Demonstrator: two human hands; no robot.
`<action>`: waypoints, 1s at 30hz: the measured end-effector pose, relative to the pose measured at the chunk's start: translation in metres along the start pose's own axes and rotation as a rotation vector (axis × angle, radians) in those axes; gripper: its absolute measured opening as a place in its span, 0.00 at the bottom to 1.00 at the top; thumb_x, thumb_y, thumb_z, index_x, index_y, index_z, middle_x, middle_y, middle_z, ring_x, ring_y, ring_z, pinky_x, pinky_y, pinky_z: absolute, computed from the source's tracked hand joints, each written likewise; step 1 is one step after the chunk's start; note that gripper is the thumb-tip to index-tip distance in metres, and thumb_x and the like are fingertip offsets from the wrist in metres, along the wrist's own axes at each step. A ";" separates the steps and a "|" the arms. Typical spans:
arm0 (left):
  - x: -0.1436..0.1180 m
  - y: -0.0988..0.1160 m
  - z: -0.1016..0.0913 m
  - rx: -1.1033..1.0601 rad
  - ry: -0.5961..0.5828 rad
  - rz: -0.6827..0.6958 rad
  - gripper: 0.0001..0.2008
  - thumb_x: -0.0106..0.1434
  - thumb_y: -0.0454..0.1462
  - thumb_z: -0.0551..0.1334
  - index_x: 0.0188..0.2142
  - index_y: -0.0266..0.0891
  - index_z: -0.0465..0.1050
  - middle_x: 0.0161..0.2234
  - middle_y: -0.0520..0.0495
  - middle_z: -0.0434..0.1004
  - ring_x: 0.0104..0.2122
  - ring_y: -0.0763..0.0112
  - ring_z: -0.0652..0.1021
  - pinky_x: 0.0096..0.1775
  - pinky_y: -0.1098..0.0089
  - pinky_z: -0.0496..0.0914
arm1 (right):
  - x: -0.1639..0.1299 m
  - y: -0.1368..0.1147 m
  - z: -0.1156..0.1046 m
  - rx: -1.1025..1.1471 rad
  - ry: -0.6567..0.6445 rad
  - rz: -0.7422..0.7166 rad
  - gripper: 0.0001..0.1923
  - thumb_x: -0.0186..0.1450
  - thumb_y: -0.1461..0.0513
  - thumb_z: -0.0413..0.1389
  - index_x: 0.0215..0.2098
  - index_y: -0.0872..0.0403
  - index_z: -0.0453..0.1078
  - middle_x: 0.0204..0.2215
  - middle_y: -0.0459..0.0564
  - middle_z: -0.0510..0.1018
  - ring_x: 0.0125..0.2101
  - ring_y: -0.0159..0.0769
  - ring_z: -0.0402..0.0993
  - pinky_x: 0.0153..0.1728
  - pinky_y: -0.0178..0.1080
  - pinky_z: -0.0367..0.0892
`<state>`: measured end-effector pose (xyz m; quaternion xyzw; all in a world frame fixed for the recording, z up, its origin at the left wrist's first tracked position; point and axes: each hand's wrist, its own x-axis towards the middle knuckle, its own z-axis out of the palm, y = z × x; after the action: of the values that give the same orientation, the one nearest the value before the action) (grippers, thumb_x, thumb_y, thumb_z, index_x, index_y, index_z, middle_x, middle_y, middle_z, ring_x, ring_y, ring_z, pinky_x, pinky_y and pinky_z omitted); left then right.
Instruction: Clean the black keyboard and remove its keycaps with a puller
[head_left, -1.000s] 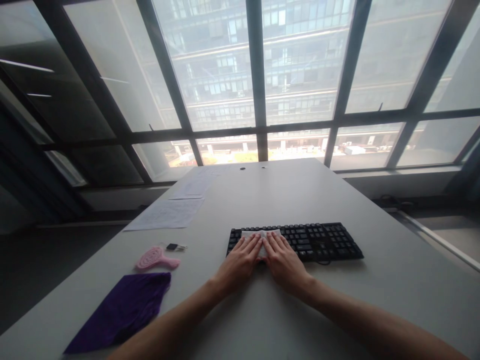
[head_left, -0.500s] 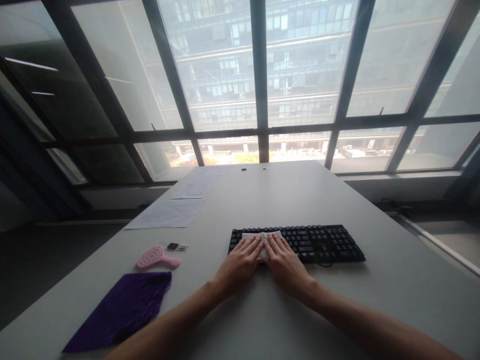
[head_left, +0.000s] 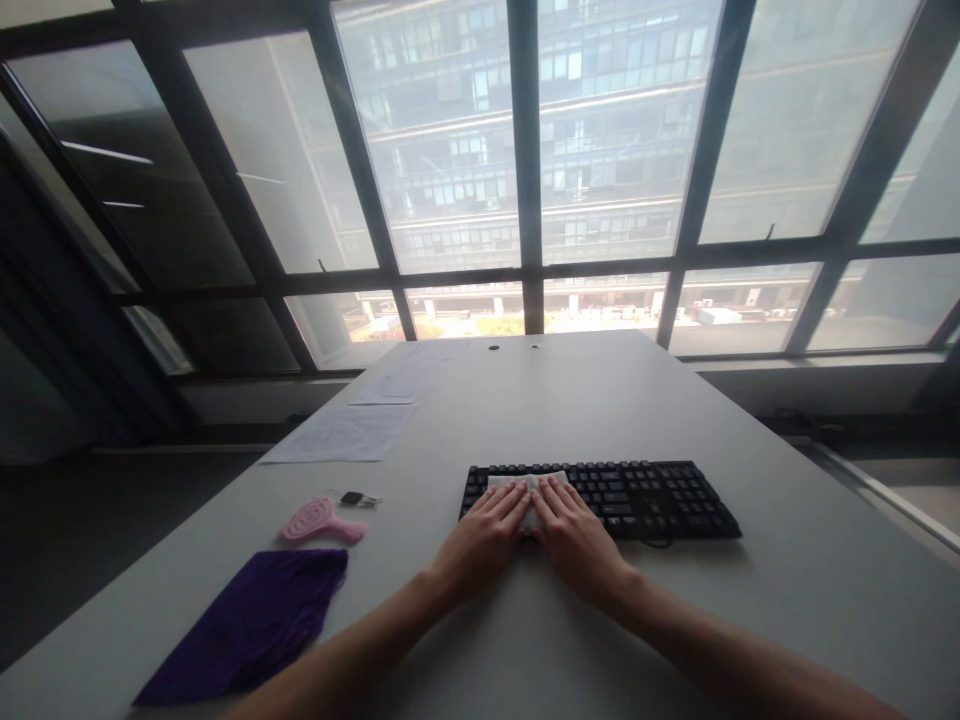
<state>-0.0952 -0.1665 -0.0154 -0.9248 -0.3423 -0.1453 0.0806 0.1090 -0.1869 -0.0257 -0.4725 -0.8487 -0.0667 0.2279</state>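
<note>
My left hand [head_left: 484,537] lies flat on a white wipe or tissue [head_left: 531,514], fingers stretched forward. Beside it my right hand [head_left: 576,537] presses on the same wipe, its fingers also straight and thumb side turned inward. The wipe sits on the left part of a black keyboard [head_left: 667,500], and both palms cover much of it. The keyboard's number pad shows uncovered to the right of my right hand, with a short loop of its cable at the near edge.
Left on the white table [head_left: 570,400] are a purple cloth pouch [head_left: 247,625], a pink hairbrush [head_left: 319,520] and a small black item with metal prongs [head_left: 358,498]. Printed papers [head_left: 345,432] lie along the table's left edge. Large windows rise beyond the far end.
The view has shifted slightly, so everything sits a little lower and further right. Both hands remain flat on the wipe over the keyboard's left part.
</note>
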 end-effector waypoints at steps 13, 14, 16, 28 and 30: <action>-0.002 -0.003 0.000 -0.002 -0.014 -0.012 0.29 0.70 0.34 0.55 0.69 0.39 0.55 0.68 0.41 0.58 0.68 0.59 0.61 0.65 0.53 0.63 | 0.001 0.003 0.008 -0.005 0.076 -0.030 0.28 0.70 0.56 0.57 0.64 0.62 0.67 0.63 0.64 0.67 0.64 0.52 0.62 0.65 0.50 0.60; -0.002 -0.004 0.001 0.001 -0.009 -0.010 0.29 0.70 0.34 0.55 0.69 0.39 0.55 0.68 0.41 0.58 0.67 0.58 0.62 0.65 0.53 0.63 | 0.001 0.003 0.009 -0.010 0.085 -0.034 0.28 0.70 0.57 0.57 0.64 0.62 0.67 0.63 0.64 0.67 0.64 0.52 0.63 0.65 0.50 0.60; -0.003 -0.005 0.003 0.005 0.000 -0.008 0.29 0.69 0.33 0.55 0.69 0.40 0.55 0.68 0.41 0.59 0.67 0.58 0.62 0.64 0.53 0.64 | 0.001 0.003 0.011 -0.015 0.098 -0.038 0.28 0.69 0.57 0.58 0.64 0.62 0.67 0.63 0.63 0.68 0.64 0.51 0.63 0.65 0.50 0.60; 0.001 -0.002 -0.004 0.065 -0.016 0.017 0.28 0.70 0.33 0.56 0.68 0.36 0.58 0.67 0.39 0.60 0.67 0.58 0.63 0.64 0.54 0.64 | 0.002 0.001 0.006 -0.014 0.081 -0.028 0.27 0.70 0.57 0.56 0.64 0.63 0.67 0.64 0.64 0.67 0.64 0.52 0.62 0.65 0.50 0.60; 0.001 -0.001 -0.004 0.060 -0.012 0.018 0.28 0.70 0.33 0.55 0.68 0.37 0.57 0.67 0.39 0.60 0.67 0.58 0.63 0.64 0.54 0.64 | 0.002 0.001 0.007 -0.011 0.075 -0.025 0.27 0.71 0.56 0.55 0.64 0.63 0.67 0.64 0.64 0.67 0.64 0.52 0.63 0.65 0.50 0.59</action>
<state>-0.0959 -0.1657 -0.0115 -0.9259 -0.3385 -0.1286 0.1076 0.1065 -0.1831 -0.0309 -0.4603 -0.8451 -0.0917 0.2561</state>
